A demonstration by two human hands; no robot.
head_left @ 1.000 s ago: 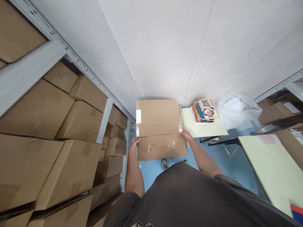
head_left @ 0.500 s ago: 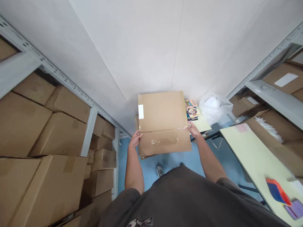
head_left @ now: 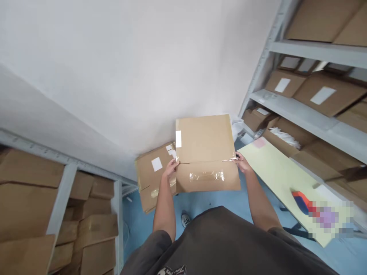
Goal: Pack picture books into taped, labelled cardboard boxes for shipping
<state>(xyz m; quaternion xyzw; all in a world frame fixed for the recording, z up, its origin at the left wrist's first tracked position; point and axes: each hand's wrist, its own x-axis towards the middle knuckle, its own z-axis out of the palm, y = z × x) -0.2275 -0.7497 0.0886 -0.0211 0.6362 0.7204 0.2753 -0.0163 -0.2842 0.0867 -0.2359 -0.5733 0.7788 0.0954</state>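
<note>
A flattened cardboard box [head_left: 205,139] is held up in front of me, its long flap hanging toward me with clear tape across it. A white label sits near its left edge. My left hand [head_left: 171,168] is closed on the left edge at the fold line. On the opposite edge, at about the same height, my right hand [head_left: 242,162] grips the board. Behind and to the left, partly covered by the held box, another flattened cardboard box [head_left: 145,175] with white labels leans by the wall.
A pale yellow table [head_left: 275,168] stands at the right, bearing an orange and blue item [head_left: 301,202]. Shelves [head_left: 306,109] with cardboard boxes line the right; a second rack [head_left: 119,214] of boxes is on the left. A clear plastic bag [head_left: 236,128] shows behind the held box.
My view and body have turned to the right, with the flattened box still in both hands. The leaning cardboard on the left has come into view, and the printed items are now hidden.
</note>
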